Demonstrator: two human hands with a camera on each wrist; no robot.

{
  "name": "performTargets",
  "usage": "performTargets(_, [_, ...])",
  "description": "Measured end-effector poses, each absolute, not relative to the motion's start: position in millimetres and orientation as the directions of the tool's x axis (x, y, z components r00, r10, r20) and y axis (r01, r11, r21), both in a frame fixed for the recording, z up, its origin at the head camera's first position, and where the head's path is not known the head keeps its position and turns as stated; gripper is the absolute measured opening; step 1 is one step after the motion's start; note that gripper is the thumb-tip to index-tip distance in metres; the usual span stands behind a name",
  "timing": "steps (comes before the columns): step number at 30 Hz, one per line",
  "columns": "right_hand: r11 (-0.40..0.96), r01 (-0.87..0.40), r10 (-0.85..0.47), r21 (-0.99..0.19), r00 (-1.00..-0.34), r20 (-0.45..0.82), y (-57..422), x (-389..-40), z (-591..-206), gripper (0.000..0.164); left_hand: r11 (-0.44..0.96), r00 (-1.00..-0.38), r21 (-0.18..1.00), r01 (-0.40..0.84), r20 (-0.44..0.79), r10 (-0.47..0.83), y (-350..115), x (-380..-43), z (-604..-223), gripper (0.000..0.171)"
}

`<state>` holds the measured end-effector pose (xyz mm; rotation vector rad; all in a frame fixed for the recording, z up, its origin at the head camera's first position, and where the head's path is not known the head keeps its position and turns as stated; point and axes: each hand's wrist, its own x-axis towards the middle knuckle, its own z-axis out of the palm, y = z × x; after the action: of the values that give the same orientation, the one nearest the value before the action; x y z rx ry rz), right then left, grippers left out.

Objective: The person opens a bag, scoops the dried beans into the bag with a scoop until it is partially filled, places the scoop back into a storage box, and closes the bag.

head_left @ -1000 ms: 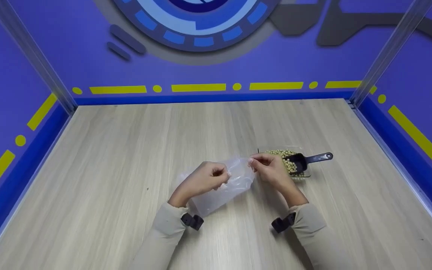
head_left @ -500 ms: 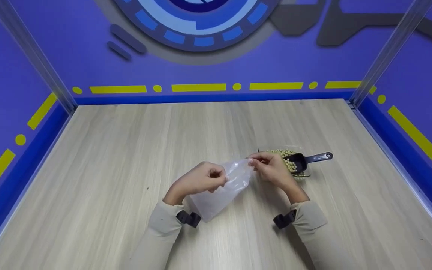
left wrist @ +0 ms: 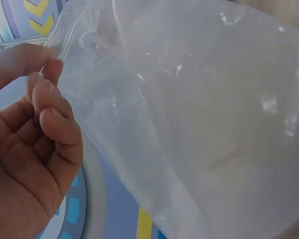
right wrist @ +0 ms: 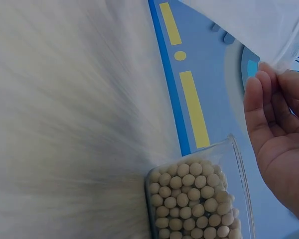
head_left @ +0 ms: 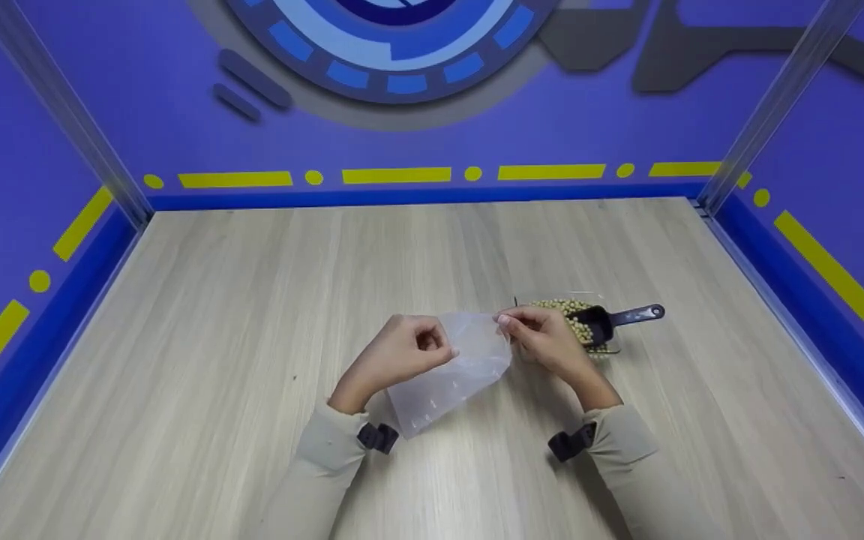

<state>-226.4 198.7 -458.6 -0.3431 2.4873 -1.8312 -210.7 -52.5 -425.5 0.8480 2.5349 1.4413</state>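
A translucent zip bag (head_left: 451, 382) hangs between the two hands, its zip edge uppermost. With thumb and fingertips my left hand (head_left: 398, 352) pinches one side of that edge; the left wrist view shows the pinch at the zip strip of the bag (left wrist: 189, 114). The opposite corner is pinched by my right hand (head_left: 552, 341), as the right wrist view shows with the hand (right wrist: 284, 119) at the bag's corner (right wrist: 269, 30). Just beyond the right hand stands a clear container (right wrist: 241, 174) of round beige beads (right wrist: 189, 199).
A black scoop (head_left: 597, 326) rests in the container with beads in it, its handle pointing right. The wooden table (head_left: 214, 337) is bounded by a blue back wall (head_left: 387, 142) and side walls. Black wrist cameras (head_left: 378, 438) sit on both cuffs.
My left hand has shifted slightly left and its knuckles have risen. The bag swung and creased between the hands, and now hangs flatter and more spread. The right hand has barely moved.
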Motion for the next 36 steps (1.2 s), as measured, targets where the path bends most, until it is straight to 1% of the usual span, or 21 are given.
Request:
performTargets(2, [0.291, -0.155, -0.189, -0.944, -0.977, 0.102, 198.9, -226.8, -459.4, 0.026, 0.391, -0.840, 0.811, 0.436, 0.210, 0.501, -51.9, -211.3, -426.6, 0.007])
performTargets(3, [0.293, -0.155, -0.187, -0.943, -0.977, 0.103, 198.9, -227.1, -460.0, 0.026, 0.389, -0.837, 0.804, 0.450, 0.228, 0.497, -51.5, -211.6, -427.3, 0.009])
performTargets(8, [0.291, -0.187, -0.204, -0.938, -0.970, 0.130, 197.8, -226.8, -461.4, 0.025, 0.386, -0.822, 0.770, 0.507, 0.298, 0.484, -49.2, -213.8, -429.4, 0.036])
performTargets(11, [0.280, -0.191, -0.218, -0.941, -0.967, 0.132, 196.7, -226.2, -460.6, 0.025, 0.380, -0.819, 0.773, 0.508, 0.297, 0.491, -48.3, -214.4, -428.8, 0.050])
performTargets(13, [0.275, -0.189, -0.223, -0.943, -0.966, 0.128, 196.1, -225.7, -459.7, 0.024, 0.380, -0.814, 0.776, 0.503, 0.279, 0.509, -47.7, -214.3, -428.2, 0.055])
performTargets(19, [0.253, -0.188, -0.232, -0.949, -0.964, 0.129, 191.7, -222.9, -456.3, 0.023, 0.406, -0.812, 0.779, 0.477, 0.214, 0.543, -42.0, -213.1, -426.4, 0.059])
performTargets(22, [0.251, -0.204, -0.241, -0.946, -0.960, 0.144, 189.9, -222.1, -456.4, 0.022, 0.427, -0.818, 0.771, 0.472, 0.204, 0.537, -39.2, -212.1, -426.0, 0.057])
performTargets(26, [0.245, -0.233, -0.260, -0.941, -0.951, 0.168, 188.1, -221.7, -456.8, 0.021, 0.428, -0.815, 0.762, 0.486, 0.220, 0.535, -37.2, -211.4, -426.2, 0.052])
performTargets(31, [0.251, -0.225, -0.258, -0.941, -0.953, 0.158, 186.1, -222.3, -457.5, 0.021, 0.387, -0.786, 0.768, 0.510, 0.235, 0.571, -38.3, -211.9, -427.8, 0.052])
performTargets(36, [0.260, -0.173, -0.222, -0.950, -0.968, 0.115, 185.6, -223.4, -456.7, 0.023, 0.347, -0.746, 0.778, 0.524, 0.222, 0.627, -41.2, -213.3, -429.0, 0.059])
